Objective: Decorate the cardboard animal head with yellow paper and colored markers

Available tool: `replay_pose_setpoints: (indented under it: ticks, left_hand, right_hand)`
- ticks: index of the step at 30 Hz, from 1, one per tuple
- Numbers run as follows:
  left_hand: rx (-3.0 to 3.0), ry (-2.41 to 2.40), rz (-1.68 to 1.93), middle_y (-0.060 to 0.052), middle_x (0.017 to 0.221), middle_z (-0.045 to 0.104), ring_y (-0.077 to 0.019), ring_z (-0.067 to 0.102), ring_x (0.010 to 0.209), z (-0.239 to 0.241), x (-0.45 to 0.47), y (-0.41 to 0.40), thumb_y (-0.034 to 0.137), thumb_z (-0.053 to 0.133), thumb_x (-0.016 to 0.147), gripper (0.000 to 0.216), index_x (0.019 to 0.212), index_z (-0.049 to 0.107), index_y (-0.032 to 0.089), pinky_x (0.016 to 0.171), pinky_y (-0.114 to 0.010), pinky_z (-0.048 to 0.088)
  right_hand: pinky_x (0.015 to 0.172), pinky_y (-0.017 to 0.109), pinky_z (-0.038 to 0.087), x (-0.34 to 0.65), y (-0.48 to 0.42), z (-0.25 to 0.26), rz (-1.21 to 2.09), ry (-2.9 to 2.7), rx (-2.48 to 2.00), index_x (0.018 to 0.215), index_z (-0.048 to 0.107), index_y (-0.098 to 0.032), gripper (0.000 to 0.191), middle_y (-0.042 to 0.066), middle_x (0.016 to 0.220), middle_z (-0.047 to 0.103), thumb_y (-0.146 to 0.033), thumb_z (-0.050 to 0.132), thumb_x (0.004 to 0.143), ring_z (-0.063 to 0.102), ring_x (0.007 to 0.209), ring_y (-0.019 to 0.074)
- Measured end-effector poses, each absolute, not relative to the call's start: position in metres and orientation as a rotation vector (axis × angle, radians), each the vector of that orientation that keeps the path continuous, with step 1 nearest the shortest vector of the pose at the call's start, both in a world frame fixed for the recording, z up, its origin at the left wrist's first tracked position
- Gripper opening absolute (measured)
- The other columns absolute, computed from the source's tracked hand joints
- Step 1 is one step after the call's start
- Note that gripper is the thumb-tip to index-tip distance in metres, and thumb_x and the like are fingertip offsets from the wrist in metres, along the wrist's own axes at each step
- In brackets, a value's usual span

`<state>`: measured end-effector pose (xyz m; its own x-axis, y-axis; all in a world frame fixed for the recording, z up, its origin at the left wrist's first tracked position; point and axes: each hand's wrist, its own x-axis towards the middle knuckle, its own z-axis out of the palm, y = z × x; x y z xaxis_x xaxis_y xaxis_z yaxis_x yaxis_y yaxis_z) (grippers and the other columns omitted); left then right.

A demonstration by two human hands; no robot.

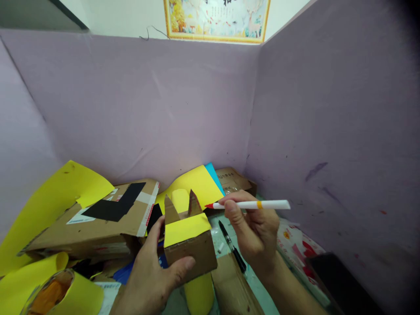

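Observation:
My left hand (pixel 157 267) grips a small cardboard box (pixel 192 256) by its left side, thumb across the front face. A yellow paper strip (pixel 187 229) covers part of the box's top, and two pointed cardboard ears (pixel 194 204) stand up behind it. Between the fingers of my right hand (pixel 252 227) is a white marker (pixel 243 205) with a red tip and an orange band. Its tip points left, close to the right ear; whether they touch I cannot tell. Below the box a yellow paper tube (pixel 199 295) shows in part.
A large cardboard box (pixel 131 225) with a black paper piece (pixel 118 205) on it stands at left. Yellow sheets (pixel 203 183) lie behind. A black pen (pixel 232 247) and a cardboard piece (pixel 234 284) lie near my right hand. Purple walls (pixel 197 109) enclose the back and right.

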<state>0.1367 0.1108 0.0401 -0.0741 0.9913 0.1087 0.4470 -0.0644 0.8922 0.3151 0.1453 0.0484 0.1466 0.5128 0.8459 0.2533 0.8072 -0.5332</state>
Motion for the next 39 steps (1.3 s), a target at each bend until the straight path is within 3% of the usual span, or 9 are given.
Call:
replay_pose_setpoints:
  ticks: [21, 30, 39]
  left_hand:
    - [1.562, 1.53, 1.212, -0.014, 0.129, 0.058, -0.0317, 0.051, 0.121, 0.0351, 0.1372, 0.1123, 0.042, 0.067, 0.06, 0.082, 0.131, 0.038, 0.014, 0.098, -0.042, 0.044]
    - [1.537, 1.559, 1.175, -0.016, 0.133, 0.055, -0.0339, 0.05, 0.122, 0.0383, 0.1378, 0.1116, 0.04, 0.066, 0.061, 0.084, 0.134, 0.035, 0.012, 0.1, -0.046, 0.042]
    - [1.562, 1.579, 1.156, -0.016, 0.132, 0.055, -0.0312, 0.051, 0.122, 0.0377, 0.1374, 0.1117, 0.042, 0.064, 0.062, 0.086, 0.135, 0.033, 0.009, 0.098, -0.04, 0.044]
  right_hand:
    - [0.06, 0.028, 0.047, 0.3143, 0.1506, 0.0501, 0.157, -1.539, -0.63, 0.081, 0.063, -0.018, 0.011, 0.003, 0.073, 0.065, -0.015, 0.053, 0.084, 0.061, 0.067, 0.014]
    - [0.059, 0.029, 0.046, 0.3146, 0.1508, 0.0502, 0.145, -1.553, -0.635, 0.078, 0.063, -0.017, 0.011, 0.003, 0.07, 0.065, -0.015, 0.053, 0.084, 0.06, 0.066, 0.0146]
    - [0.06, 0.029, 0.046, 0.3141, 0.15, 0.0472, 0.155, -1.557, -0.64, 0.079, 0.063, -0.016, 0.01, 0.003, 0.071, 0.065, -0.015, 0.054, 0.083, 0.06, 0.067, 0.0147]
